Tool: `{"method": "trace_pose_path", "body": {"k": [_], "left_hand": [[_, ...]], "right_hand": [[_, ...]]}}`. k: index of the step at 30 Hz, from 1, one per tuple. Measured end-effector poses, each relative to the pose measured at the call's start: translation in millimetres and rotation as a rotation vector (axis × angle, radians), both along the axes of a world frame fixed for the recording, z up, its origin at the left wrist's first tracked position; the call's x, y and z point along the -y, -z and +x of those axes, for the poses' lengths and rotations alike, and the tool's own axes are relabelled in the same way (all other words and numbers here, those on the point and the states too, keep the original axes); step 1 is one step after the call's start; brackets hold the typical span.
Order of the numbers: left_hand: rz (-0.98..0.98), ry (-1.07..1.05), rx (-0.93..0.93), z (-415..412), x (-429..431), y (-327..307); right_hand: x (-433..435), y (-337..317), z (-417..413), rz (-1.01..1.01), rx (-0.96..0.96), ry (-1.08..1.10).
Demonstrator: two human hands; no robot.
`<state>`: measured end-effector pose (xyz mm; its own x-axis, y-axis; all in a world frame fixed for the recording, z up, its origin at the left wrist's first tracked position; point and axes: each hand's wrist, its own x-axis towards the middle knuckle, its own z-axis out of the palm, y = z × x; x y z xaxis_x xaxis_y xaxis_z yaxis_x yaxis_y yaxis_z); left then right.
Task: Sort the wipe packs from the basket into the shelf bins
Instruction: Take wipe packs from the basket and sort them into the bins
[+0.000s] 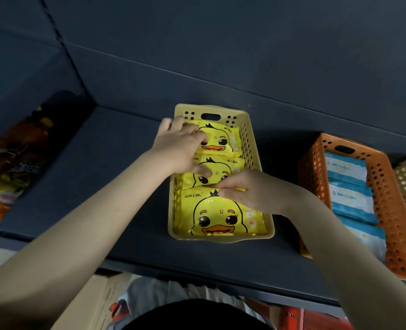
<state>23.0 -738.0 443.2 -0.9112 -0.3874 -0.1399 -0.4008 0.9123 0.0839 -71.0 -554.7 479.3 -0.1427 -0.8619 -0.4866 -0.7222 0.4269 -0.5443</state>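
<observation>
Three yellow duck packs were laid in a row in the yellow bin point(252, 148) on the dark shelf point(130, 248), the row running from six toward twelve o'clock, each pack's long axis set across the bin from nine to three. The near pack point(221, 215) was overlapped at its far edge by the middle pack point(211, 172), and the far pack point(221, 139) lay at twelve o'clock of both. The right hand point(247, 189) was pinched narrow on a thin yellow edge at the seam between near and middle pack (which pack it belonged to could not be told). The left hand point(180, 146) was spread wide, pressed flat over the far and middle packs. The middle pack was judged nearest both hands. At three o'clock an orange bin point(316, 167) of blue packs point(349, 198) was seen.
</observation>
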Motion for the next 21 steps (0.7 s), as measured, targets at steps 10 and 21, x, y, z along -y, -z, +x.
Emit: {"method": "trace_pose_path", "body": {"k": [10, 21], "left_hand": [[-0.044, -0.049, -0.026, -18.4, 4.5, 1.4], [-0.046, -0.014, -0.042, -13.5, 6.6, 3.0]], "right_hand": [[-2.4, 18.3, 6.8, -0.043, -0.146, -0.019], [-6.9, 16.7, 19.9, -0.168, -0.268, 0.131]]}}
